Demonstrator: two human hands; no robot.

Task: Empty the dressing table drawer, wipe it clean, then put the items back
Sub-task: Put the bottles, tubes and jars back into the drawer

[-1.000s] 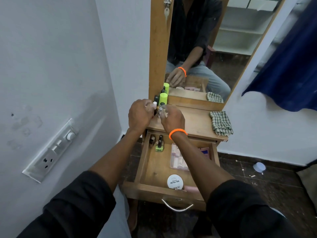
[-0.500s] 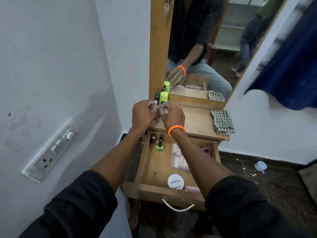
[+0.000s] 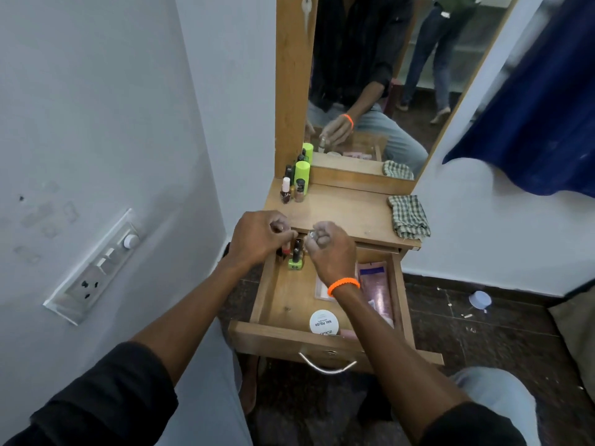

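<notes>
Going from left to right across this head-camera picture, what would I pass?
Wall switch panel → left hand → right hand → checked cloth on the dressing table top → small round lid on the floor.

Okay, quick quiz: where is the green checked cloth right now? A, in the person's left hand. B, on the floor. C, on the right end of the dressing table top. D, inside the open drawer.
C: the green checked cloth lies on the right end of the dressing table top, above the open drawer and clear of both hands.
</notes>
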